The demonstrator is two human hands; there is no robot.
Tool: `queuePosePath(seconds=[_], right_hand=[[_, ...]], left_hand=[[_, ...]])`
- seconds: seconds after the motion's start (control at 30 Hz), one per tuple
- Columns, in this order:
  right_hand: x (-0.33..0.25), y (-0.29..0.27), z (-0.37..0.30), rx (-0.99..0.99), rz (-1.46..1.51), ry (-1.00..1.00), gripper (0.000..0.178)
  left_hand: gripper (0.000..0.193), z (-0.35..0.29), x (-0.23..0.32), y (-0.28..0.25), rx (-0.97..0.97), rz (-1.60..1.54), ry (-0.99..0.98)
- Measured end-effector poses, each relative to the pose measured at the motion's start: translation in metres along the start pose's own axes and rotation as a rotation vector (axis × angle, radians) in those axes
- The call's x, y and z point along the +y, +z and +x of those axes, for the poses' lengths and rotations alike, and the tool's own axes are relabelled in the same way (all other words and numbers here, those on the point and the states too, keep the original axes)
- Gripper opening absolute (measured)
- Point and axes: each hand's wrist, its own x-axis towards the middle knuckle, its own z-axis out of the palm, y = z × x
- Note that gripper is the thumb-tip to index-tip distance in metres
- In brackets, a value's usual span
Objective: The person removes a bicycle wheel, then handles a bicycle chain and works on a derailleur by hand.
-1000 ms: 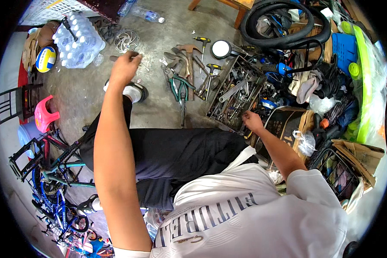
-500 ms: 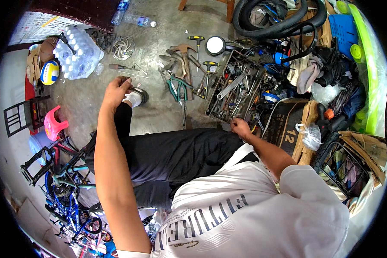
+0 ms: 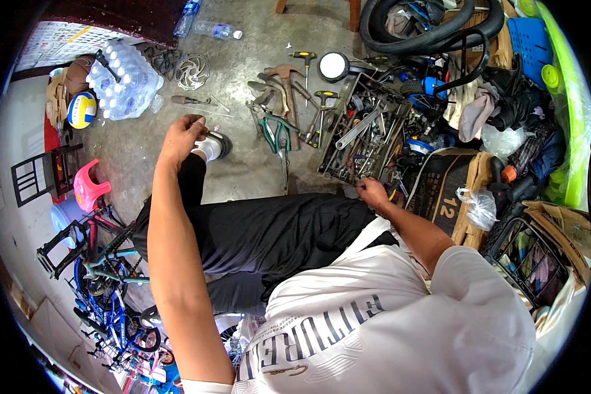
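My left hand (image 3: 182, 140) hangs above my shoe (image 3: 222, 144), its fingers curled together; whatever they hold, if anything, is hidden. A screwdriver (image 3: 190, 100) and thin metal rods (image 3: 218, 111) lie on the floor just beyond it. At the near edge of a metal tool tray (image 3: 322, 148), my right hand (image 3: 373, 194) has its fingertips bent together against the tools, and I cannot make out what they grip. The tray is heaped with wrenches, among them a large adjustable wrench (image 3: 356, 131), and small metal parts.
Left of the tray lie green-handled pliers (image 3: 276, 134), a hammer (image 3: 285, 79) and yellow-black T-handle wrenches (image 3: 304, 58). Farther left are a brake disc (image 3: 193, 71) and a pack of water bottles (image 3: 128, 82). Tyres (image 3: 433, 43) lie at the back right, a pink stool (image 3: 88, 186) at left.
The whole view has shifted slightly to the right. My left hand keeps its curled pose, and my right hand stays at the tray's near edge with little movement.
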Motion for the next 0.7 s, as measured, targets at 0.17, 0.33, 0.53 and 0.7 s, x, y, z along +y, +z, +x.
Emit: queuePosePath(seconds=[0.17,0.33,0.53,0.7], right_hand=[[-0.001,-0.003,-0.001,0.032,-0.030,-0.059,0.024],[-0.063,-0.043,0.012,0.331,-0.277,-0.576,0.027],[-0.111,-0.079,0.067,0.170,-0.751,-0.829,0.049],[-0.128,-0.086,0.106,-0.265,-1.140,-0.680,0.068]], left_hand=[[0.038,-0.002,0.006,0.006,0.050,-0.089,0.023],[0.043,0.005,0.007,0.004,0.071,0.016,0.060],[0.043,0.012,0.019,0.003,0.032,0.022,0.061],[0.042,0.014,0.025,0.003,0.010,0.007,0.072]])
